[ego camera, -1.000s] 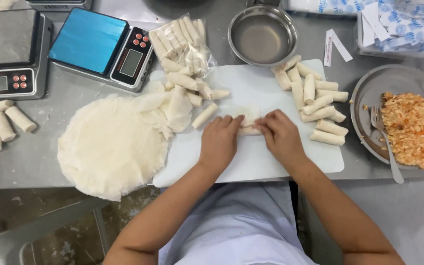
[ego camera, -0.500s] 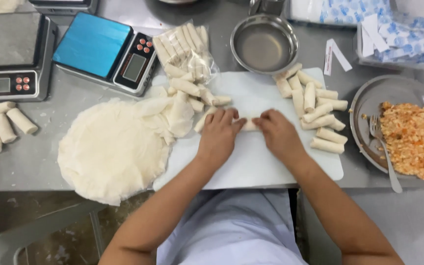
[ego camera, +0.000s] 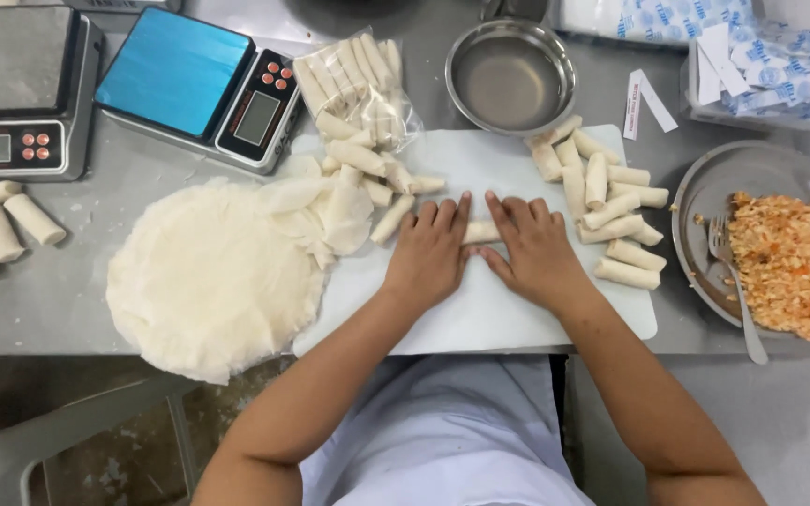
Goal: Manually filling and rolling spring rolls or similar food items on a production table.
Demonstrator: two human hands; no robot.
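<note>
My left hand (ego camera: 431, 251) and my right hand (ego camera: 534, 245) lie flat, fingers forward, on a pale spring roll (ego camera: 480, 231) on the white cutting board (ego camera: 480, 319). Only the roll's middle shows between the two hands. A pile of finished rolls (ego camera: 607, 206) lies just right of my right hand. More rolls (ego camera: 367, 164) lie at the board's far left corner, some in a clear bag (ego camera: 353, 80). A round stack of thin wrappers (ego camera: 208, 281) sits left of the board.
A metal plate (ego camera: 714, 187) with orange filling (ego camera: 794, 262) and a fork (ego camera: 733, 281) is at the right. A steel bowl (ego camera: 513, 75) stands behind the board. Two scales (ego camera: 194, 84) (ego camera: 21, 94) are at the back left, with several rolls (ego camera: 2, 225) at the left edge.
Both hands have slid forward on the board with the roll under them, fingers flattening out over it.
</note>
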